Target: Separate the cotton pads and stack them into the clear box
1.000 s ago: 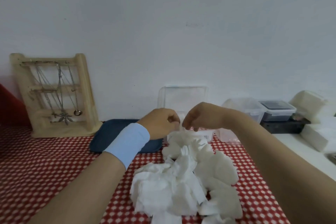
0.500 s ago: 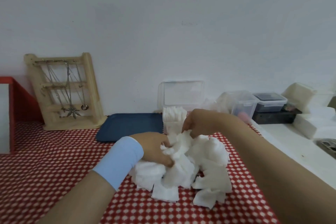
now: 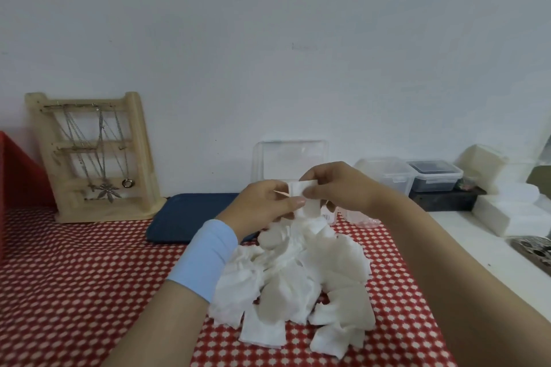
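I see both hands raised just above one loose pile of cotton pads (image 3: 298, 271), too many and too overlapped for me to count, lying on the red-checked table (image 3: 74, 277). The left hand (image 3: 262, 202) and the right hand (image 3: 337, 185) each pinch the same small clump of pads (image 3: 301, 188) between thumb and fingers, in front of the one clear box (image 3: 290, 158), which stands open by the wall. One blue tray (image 3: 190, 214), one wooden necklace rack (image 3: 95, 158) and two lidded tubs (image 3: 384, 173) sit behind.
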Available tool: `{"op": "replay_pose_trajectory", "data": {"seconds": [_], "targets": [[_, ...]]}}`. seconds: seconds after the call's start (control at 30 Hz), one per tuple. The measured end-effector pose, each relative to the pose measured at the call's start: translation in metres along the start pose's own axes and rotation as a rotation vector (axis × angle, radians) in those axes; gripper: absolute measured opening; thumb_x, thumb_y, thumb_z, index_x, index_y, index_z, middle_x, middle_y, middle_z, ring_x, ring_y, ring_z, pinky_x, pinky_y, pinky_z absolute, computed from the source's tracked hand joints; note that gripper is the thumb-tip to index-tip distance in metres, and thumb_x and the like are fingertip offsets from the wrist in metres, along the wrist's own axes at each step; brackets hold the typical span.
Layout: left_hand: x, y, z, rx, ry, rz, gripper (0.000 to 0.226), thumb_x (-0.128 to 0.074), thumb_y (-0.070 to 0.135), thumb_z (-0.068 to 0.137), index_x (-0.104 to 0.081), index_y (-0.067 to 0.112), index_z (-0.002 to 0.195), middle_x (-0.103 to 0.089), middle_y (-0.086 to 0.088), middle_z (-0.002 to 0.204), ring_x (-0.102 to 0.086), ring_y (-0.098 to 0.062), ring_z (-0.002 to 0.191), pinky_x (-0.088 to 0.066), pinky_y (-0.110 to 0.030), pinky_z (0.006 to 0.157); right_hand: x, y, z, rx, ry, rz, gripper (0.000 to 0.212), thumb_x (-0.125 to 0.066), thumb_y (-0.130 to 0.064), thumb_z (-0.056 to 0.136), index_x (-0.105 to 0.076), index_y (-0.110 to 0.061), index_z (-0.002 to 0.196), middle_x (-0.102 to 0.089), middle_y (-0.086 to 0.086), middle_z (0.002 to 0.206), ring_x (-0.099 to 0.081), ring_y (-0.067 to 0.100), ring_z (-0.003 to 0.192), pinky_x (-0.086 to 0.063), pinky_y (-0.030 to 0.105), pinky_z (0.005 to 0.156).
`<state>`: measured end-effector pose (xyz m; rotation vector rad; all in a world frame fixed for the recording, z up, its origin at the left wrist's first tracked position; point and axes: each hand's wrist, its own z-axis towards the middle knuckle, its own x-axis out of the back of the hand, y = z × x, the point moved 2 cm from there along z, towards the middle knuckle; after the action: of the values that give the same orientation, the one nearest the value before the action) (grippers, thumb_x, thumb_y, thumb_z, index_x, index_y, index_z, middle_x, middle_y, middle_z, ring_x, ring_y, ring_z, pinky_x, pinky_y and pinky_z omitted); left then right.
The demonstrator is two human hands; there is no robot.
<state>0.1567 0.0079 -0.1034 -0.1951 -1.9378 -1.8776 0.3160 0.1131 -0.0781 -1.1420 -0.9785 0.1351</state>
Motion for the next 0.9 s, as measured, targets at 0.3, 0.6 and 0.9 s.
{"op": "replay_pose_trajectory", "data": {"seconds": [0.3,0.6,0.9], "targets": [[0.022,-0.020,0.013,0.059,0.086,-0.342,0.013,-0.066,0.013,0.097,-0.072,0.004,0.104,-0.078,-0.011,0.099,-0.077,-0.026,0.091,-0.063,-0.038,0.083,-0.027,-0.002,0.018,-0.026,0.067,0.226,0.012,-0.076,-0.016,0.089,-0.076,-0.009,0.098,-0.075,0.005,0.079,-0.066,0.010,0.063,-0.051,0.031,0.062],[0.032,-0.040,0.023,0.115,0.127,-0.529,0.023,-0.064,0.024,0.099,-0.072,0.008,0.113,-0.078,-0.012,0.101,-0.077,-0.028,0.090,-0.063,-0.034,0.073,-0.044,-0.004,0.034,-0.086,0.234,0.189,0.011,-0.085,-0.014,0.080,-0.078,-0.006,0.082,-0.073,-0.003,0.062,-0.064,0.005,0.050,-0.045,0.016,0.046],[0.028,-0.046,0.027,0.162,0.051,-0.803,0.031,-0.059,0.025,0.101,-0.067,0.003,0.121,-0.076,-0.014,0.113,-0.073,-0.027,0.107,-0.061,-0.038,0.089,-0.038,-0.002,0.035,-0.037,0.381,0.204,0.009,-0.085,-0.019,0.080,-0.080,-0.012,0.077,-0.077,0.000,0.072,-0.069,0.009,0.058,-0.056,0.028,0.058]]}}
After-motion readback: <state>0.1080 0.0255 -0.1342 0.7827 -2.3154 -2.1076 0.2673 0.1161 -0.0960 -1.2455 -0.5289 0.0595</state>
